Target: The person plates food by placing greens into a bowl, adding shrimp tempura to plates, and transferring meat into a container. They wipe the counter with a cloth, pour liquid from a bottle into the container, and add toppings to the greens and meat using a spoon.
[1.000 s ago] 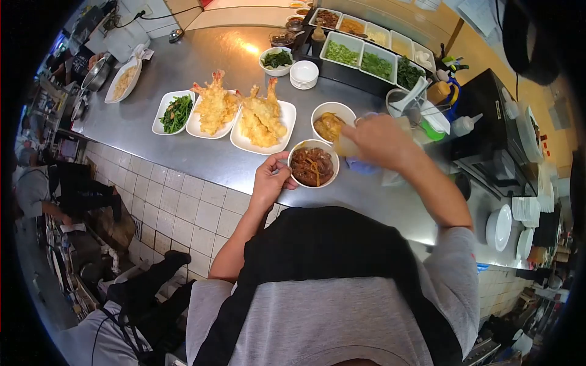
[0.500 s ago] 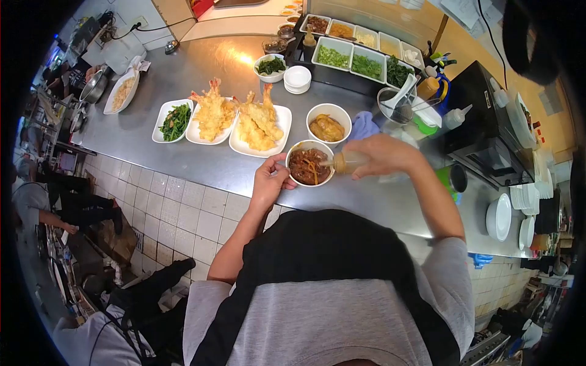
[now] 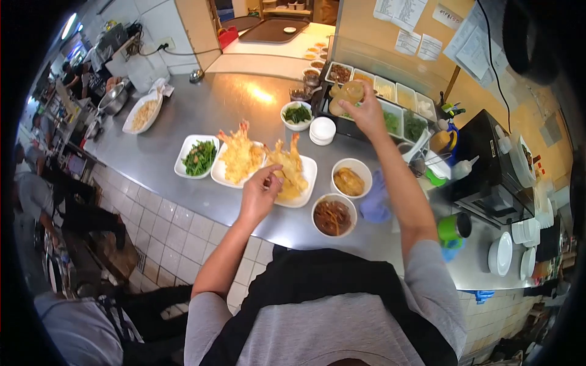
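Raised toward the black topping rack, my right hand [image 3: 366, 114] grips a squeeze bottle [image 3: 347, 97] with pale yellow contents, tilted over the rack's near edge. My left hand [image 3: 261, 192], fingers loosely bent and apart, hovers over the left edge of a white plate [image 3: 310, 177] of tempura [image 3: 288, 161] and overlaps it in view. Near the counter's front edge stands a white bowl [image 3: 334, 215] of brown sliced food with orange strips. Right behind it is another white bowl [image 3: 351, 178] holding golden-brown pieces.
More tempura [image 3: 236, 155] and a dish of greens [image 3: 199, 157] stand left. Stacked small white dishes [image 3: 322, 129] and a bowl of dark greens [image 3: 296, 114] sit behind. A blue cloth [image 3: 375, 198], green cup [image 3: 453, 228] and black oven [image 3: 494, 171] are right. People stand at far left.
My right hand has lifted the bottle from the brown-food bowl to the topping rack. My left hand has let go of that bowl and moved left over the tempura plate. The view has tilted up.
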`<state>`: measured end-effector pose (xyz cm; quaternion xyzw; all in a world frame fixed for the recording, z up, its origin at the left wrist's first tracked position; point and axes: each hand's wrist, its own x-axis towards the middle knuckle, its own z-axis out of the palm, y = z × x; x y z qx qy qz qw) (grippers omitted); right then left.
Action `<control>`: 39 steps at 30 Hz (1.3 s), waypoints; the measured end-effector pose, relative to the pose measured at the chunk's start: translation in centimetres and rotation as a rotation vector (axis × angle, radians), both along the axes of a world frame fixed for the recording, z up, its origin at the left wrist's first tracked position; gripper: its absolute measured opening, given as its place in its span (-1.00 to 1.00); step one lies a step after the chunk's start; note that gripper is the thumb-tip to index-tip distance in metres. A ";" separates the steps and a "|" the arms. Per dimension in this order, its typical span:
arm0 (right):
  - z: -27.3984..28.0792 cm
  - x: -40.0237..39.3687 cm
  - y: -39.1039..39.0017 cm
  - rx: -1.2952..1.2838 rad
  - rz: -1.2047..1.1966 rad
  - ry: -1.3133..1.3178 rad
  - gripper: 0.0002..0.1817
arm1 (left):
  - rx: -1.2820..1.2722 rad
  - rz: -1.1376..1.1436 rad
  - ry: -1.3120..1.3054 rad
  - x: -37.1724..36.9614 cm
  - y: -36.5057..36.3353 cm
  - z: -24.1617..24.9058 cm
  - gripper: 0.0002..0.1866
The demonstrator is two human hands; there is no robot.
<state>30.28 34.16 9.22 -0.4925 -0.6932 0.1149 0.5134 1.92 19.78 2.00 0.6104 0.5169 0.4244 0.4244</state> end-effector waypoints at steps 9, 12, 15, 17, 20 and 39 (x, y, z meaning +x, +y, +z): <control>-5.0 -3.4 5.6 -0.197 -0.266 -0.039 -0.35 | 0.436 -0.174 0.494 -0.7 23.5 5.2 -0.79; -4.3 -3.6 5.2 -0.275 -0.299 -0.083 -0.32 | 0.515 -0.276 0.746 2.5 30.3 3.7 -0.80; -0.9 -4.6 4.2 -0.008 -0.349 -0.271 -0.36 | 0.516 -0.347 0.889 5.6 36.0 0.5 -0.77; 1.4 -5.3 4.5 0.043 -0.349 -0.378 -0.46 | 0.573 -0.375 0.876 7.0 38.4 -1.7 -0.82; 2.5 -6.3 6.7 0.118 -0.302 -0.568 -0.70 | 0.636 -0.430 0.880 7.9 39.7 -2.6 -0.89; -3.3 -9.8 17.8 -0.352 -0.306 -1.183 -0.83 | -0.393 -0.484 -0.134 2.3 43.5 -1.4 -0.92</control>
